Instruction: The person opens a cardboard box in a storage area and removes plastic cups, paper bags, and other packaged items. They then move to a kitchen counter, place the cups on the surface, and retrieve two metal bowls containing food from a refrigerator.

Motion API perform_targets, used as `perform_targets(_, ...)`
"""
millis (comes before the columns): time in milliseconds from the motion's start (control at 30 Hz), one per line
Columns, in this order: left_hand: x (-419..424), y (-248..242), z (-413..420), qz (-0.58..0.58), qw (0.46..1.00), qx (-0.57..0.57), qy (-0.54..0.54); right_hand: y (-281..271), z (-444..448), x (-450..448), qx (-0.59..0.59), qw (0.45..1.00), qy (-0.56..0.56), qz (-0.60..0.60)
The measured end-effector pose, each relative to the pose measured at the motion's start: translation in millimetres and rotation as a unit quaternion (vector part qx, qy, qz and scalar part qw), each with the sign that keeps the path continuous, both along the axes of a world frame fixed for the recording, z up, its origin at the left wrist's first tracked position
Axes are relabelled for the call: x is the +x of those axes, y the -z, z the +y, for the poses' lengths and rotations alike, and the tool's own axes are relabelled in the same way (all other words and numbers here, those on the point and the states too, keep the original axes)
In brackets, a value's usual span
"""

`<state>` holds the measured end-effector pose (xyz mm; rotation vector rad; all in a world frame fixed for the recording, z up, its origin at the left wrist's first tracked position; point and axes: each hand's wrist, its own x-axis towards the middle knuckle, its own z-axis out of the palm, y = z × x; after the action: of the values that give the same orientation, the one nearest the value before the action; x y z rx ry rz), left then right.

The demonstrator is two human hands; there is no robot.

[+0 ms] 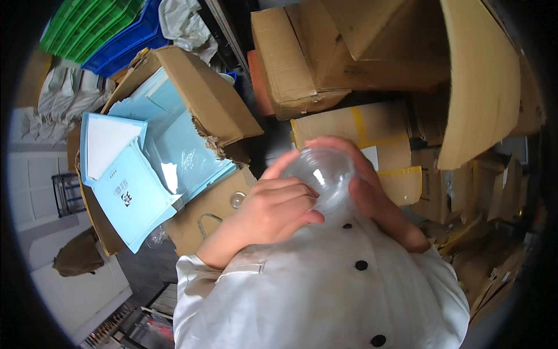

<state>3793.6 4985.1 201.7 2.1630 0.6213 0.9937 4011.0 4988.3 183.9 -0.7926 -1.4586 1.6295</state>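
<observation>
A transparent round bowl, of glass or clear plastic, is held up in front of my chest. My left hand grips its near left side, fingers bent over the wall and fingertips towards the middle. Around the far rim and right side curls my right hand; part of it shows blurred. The bowl's underside cannot be seen. To the left of my left wrist, a small round transparent piece lies on a brown cardboard flap.
An open cardboard box at left holds light-blue printed boxes and clear plastic film. Brown cartons are piled ahead and to the right, one flap jutting up. Green crates and blue crates stand far left.
</observation>
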Motion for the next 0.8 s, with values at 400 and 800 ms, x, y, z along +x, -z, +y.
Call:
perform_targets(400,8.7,-82.6,9.8,0.145,0.979,0.137,0.039,-68.8,18.8,17.9,0.333,0.932,0.058,-0.128)
perform_targets(800,6.0,-131.6,32.1,0.071,0.978,0.164,-0.104,-129.5,33.3,1.6,0.394,0.909,0.123,-0.055)
